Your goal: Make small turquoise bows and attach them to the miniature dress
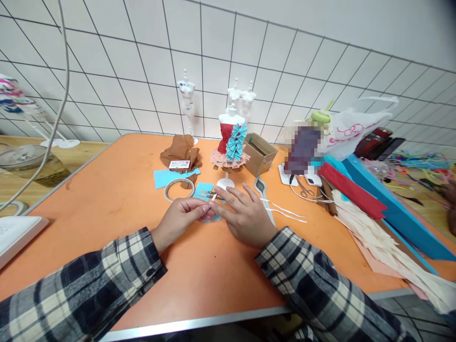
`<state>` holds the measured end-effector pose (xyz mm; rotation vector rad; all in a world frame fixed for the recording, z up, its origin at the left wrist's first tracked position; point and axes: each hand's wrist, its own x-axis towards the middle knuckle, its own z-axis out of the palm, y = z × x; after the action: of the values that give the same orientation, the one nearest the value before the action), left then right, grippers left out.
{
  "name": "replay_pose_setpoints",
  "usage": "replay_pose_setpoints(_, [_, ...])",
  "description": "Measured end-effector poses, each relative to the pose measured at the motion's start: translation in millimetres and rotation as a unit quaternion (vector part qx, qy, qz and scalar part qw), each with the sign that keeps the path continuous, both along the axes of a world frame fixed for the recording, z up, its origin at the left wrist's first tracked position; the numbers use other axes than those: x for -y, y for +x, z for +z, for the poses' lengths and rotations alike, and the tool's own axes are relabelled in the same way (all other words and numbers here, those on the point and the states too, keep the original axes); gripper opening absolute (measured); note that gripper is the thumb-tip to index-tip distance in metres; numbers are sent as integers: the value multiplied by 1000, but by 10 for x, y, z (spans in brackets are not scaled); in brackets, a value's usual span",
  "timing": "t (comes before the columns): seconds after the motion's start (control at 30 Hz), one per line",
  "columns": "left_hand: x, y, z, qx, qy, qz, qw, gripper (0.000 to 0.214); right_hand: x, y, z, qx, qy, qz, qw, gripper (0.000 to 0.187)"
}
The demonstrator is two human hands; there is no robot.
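Note:
My left hand (180, 217) and my right hand (242, 213) meet over the orange table (117, 190), fingertips pinched together on a small light-blue paper piece (213, 218) and a thin white strip. Just beyond the fingers lie small scissors (208, 194) on a blue paper square (204, 188). A tape roll (179, 188) lies left of them. Behind stands a small mannequin (231, 142) in a red, pink and blue ruffled paper dress.
Brown crepe paper with a small box (180, 152) lies at the back, beside a cardboard box (260, 153). White mannequins (187, 102) stand by the tiled wall. Red, blue and cream paper sheets (363, 209), a plastic bag (352, 126) and white strips (285, 211) fill the right side.

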<state>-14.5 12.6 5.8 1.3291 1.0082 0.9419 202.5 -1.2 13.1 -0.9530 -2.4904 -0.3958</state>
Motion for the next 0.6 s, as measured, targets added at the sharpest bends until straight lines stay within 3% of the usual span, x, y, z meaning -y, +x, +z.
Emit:
replay_pose_setpoints(0.23, [3,-22,-16,24,-26,-5,999,27,-6,-10,-60,-65,-78,8,995,55])
replay_pose_setpoints(0.43, [9,8,17,53,-52,5,997,23,-49,-50,-184,-158,-157,41,974,54])
replay_pose_setpoints(0.6, [5,9,11,70,-60,10,996,24,-16,-25,-109,-90,-145,22,985,58])
